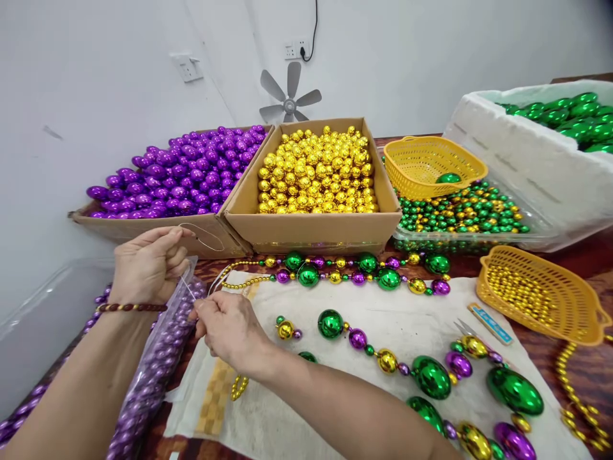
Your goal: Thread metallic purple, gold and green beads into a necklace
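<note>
My left hand (156, 262), with a beaded bracelet (131, 308) at its wrist, is raised and closed in a pinch on a thin pale string (189, 287). A loop of the string curves out past its fingertips. Lower and to the right, my right hand (232, 329) also pinches the string, which runs straight between both hands. Under them lies a clear bag of purple beads (165, 345). Beyond my right hand, a strung bead garland (335, 277) in green, gold and purple lies doubled. Loose-looking large beads (431, 377) curve across the white cloth (287, 415).
Behind stand a box of purple beads (158, 225), a box of gold beads (311, 229) and a foam box of green beads (527, 166). Yellow baskets (421, 153) are at right. Small scissors (464, 328) lie beside a blue-labelled packet (491, 324).
</note>
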Available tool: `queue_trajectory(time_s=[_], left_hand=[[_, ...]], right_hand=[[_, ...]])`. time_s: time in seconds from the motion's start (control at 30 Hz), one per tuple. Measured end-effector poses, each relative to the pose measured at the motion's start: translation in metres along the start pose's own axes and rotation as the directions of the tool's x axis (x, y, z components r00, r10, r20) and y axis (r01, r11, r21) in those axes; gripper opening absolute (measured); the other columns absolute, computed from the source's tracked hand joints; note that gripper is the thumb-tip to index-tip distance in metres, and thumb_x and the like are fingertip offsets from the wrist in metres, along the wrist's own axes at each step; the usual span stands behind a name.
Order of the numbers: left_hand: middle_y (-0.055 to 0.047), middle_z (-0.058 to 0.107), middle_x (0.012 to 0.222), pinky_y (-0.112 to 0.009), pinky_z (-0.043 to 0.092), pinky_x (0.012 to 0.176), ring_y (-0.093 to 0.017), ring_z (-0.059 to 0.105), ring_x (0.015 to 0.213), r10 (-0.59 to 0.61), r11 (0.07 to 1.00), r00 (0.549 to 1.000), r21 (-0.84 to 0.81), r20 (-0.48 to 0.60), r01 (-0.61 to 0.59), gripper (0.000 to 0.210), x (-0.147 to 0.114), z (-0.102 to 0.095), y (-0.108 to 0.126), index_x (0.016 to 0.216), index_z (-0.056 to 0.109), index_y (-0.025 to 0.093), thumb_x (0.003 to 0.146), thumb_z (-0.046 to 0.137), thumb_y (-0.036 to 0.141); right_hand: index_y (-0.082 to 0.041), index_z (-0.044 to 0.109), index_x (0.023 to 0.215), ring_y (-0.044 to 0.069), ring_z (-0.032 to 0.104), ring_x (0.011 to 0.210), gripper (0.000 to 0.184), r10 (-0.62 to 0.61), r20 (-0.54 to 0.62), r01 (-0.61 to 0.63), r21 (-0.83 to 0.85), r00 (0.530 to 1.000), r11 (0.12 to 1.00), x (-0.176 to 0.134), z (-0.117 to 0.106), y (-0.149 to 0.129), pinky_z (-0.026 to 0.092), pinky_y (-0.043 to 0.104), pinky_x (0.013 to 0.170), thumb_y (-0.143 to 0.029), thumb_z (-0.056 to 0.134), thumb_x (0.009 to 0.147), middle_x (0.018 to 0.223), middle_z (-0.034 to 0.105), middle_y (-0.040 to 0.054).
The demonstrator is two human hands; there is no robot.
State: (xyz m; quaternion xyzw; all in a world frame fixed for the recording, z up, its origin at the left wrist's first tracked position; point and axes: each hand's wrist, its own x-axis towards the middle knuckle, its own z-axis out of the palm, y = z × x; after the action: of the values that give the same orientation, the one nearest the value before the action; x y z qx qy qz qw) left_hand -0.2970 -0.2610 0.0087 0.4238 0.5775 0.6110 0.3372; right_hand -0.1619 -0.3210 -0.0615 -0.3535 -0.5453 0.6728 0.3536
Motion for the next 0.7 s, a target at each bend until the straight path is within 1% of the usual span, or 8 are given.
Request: queue_trajectory(time_s=[0.13,0.27,0.37,0.43,0.5,0.57,0.63,0.7], left_hand=[[0.009,0.032,0.038,-0.017,0.015,0.034,-0.002,0.022,0.033,0.056,0.998,0.996,0.015,-0.072,-0.055,0.003,0.007,0.004,-0.003,0.076,0.065,0.009,0.076,0.066,0.012],[0.01,0.032,0.037,-0.018,0.014,0.034,-0.002,0.021,0.032,0.065,0.998,0.994,0.027,-0.088,-0.063,0.003,0.012,0.007,-0.003,0.075,0.064,0.009,0.076,0.065,0.011],[0.011,0.031,0.036,-0.019,0.013,0.034,-0.002,0.021,0.032,0.089,0.996,0.991,0.034,-0.101,-0.086,0.002,0.014,0.006,-0.002,0.076,0.064,0.009,0.077,0.065,0.011],[0.01,0.035,0.036,-0.019,0.014,0.034,-0.002,0.022,0.032,0.093,0.995,0.99,0.04,-0.108,-0.089,0.002,0.017,0.004,-0.004,0.077,0.064,0.008,0.076,0.064,0.01],[0.009,0.038,0.037,-0.02,0.014,0.034,-0.002,0.023,0.031,0.079,0.996,0.991,0.042,-0.112,-0.075,0.001,0.019,0.003,-0.007,0.076,0.064,0.008,0.076,0.064,0.009],[0.01,0.034,0.035,-0.02,0.014,0.034,-0.002,0.022,0.031,0.058,0.998,0.992,0.039,-0.113,-0.054,0.003,0.022,0.003,-0.012,0.074,0.062,0.009,0.076,0.062,0.008],[0.011,0.031,0.035,-0.02,0.014,0.034,-0.002,0.022,0.031,0.048,0.998,0.992,0.04,-0.114,-0.044,0.005,0.023,0.005,-0.016,0.073,0.061,0.009,0.078,0.061,0.009],[0.011,0.031,0.035,-0.02,0.014,0.035,-0.002,0.022,0.032,0.059,0.998,0.991,0.045,-0.116,-0.054,0.006,0.024,0.008,-0.017,0.073,0.06,0.01,0.079,0.061,0.01]], right_hand=[[-0.019,0.07,0.08,0.008,0.048,0.043,0.029,0.009,-0.01,-0.009,-0.008,1.0,1.0,0.005,0.001,-0.001,0.04,0.018,0.045,-0.032,0.048,0.094,0.061,0.062,-0.0033],[-0.02,0.069,0.077,0.009,0.049,0.045,0.029,0.013,-0.018,-0.013,-0.012,1.0,1.0,0.012,0.002,-0.003,0.04,0.019,0.047,-0.029,0.047,0.094,0.059,0.06,-0.0038],[-0.02,0.068,0.07,0.01,0.051,0.047,0.024,-0.007,0.009,0.008,-0.019,1.0,1.0,0.021,0.002,-0.006,0.04,0.019,0.049,-0.024,0.052,0.088,0.054,0.058,-0.0049],[-0.02,0.068,0.068,0.011,0.054,0.052,0.022,-0.028,0.018,0.029,-0.033,0.999,0.999,0.025,0.001,-0.008,0.04,0.019,0.052,-0.024,0.055,0.086,0.054,0.058,-0.0047],[-0.02,0.069,0.068,0.012,0.056,0.059,0.023,-0.036,-0.008,0.036,-0.049,0.999,0.998,0.024,0.001,-0.008,0.041,0.02,0.057,-0.025,0.055,0.086,0.056,0.06,-0.0037],[-0.02,0.07,0.069,0.012,0.057,0.062,0.024,-0.022,-0.048,0.02,-0.054,0.999,0.998,0.019,0.0,-0.006,0.042,0.02,0.06,-0.025,0.053,0.087,0.059,0.06,-0.0027],[-0.019,0.07,0.071,0.012,0.056,0.059,0.026,0.008,-0.069,-0.011,-0.044,0.998,0.999,0.014,0.0,-0.003,0.042,0.02,0.057,-0.026,0.051,0.087,0.059,0.06,-0.0024],[-0.019,0.069,0.072,0.011,0.053,0.051,0.026,0.036,-0.053,-0.038,-0.021,0.998,0.999,0.012,-0.002,-0.001,0.04,0.02,0.05,-0.026,0.049,0.087,0.057,0.059,-0.0033]])
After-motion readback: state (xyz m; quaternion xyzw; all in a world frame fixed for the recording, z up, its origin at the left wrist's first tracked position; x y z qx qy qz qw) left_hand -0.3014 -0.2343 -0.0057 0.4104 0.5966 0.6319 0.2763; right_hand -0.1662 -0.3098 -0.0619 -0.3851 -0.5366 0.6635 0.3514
